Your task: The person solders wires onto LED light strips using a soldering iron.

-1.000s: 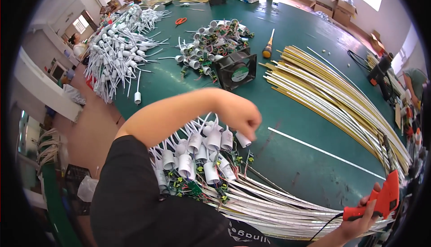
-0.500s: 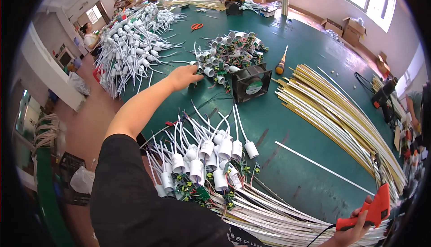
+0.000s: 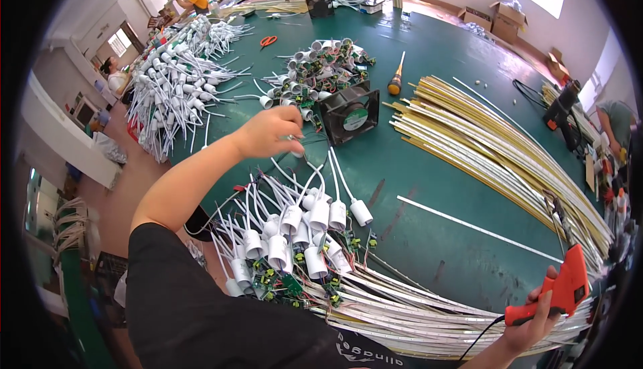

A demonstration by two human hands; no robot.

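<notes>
My left hand [image 3: 273, 133] is over the table beside a black square fan [image 3: 351, 114], its fingers curled together. Something small and pale shows beneath the fingertips, too hidden to name. Just below lies a bundle of white plastic caps [image 3: 319, 215] with white cables, green circuit boards [image 3: 289, 284] and long white strips [image 3: 402, 302]. At the lower right, my right hand [image 3: 536, 312] grips the handle of a red gun-shaped tool [image 3: 573, 280] with a black cord. Behind the fan sits a heap of white caps with circuit boards [image 3: 328, 64].
A large pile of white cabled caps [image 3: 174, 81] covers the table's left side. Orange scissors [image 3: 268, 42], a screwdriver [image 3: 395, 86], a stack of yellow and white strips [image 3: 482, 141], and a single white strip [image 3: 479, 228] lie on the green table. Other people work farther off.
My left hand has come back from the far heap toward the near bundle, its fingers now curled. My right hand still holds the red tool, slightly raised. The whole view has shifted slightly.
</notes>
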